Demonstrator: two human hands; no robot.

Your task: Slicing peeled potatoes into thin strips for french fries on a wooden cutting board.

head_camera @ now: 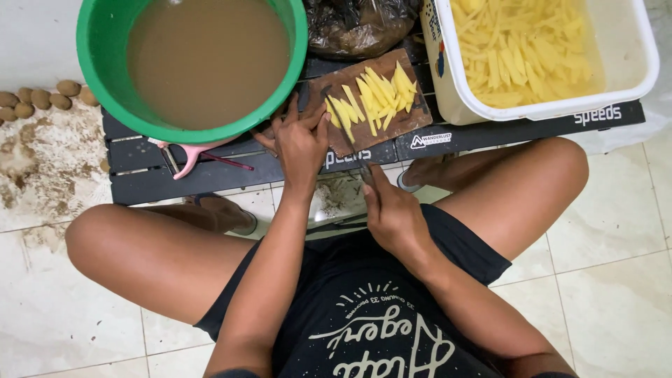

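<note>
From left to right we see a green basin of murky water, then our left hand pressing potato strips on the wooden cutting board atop the low table. Our right hand is closed around a knife, and a white tub of cut strips stands rightmost.

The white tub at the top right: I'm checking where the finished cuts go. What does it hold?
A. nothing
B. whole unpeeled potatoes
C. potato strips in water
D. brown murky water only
C: the white tub holds pale yellow potato strips lying in water; the brown water is in the green basin.
</note>
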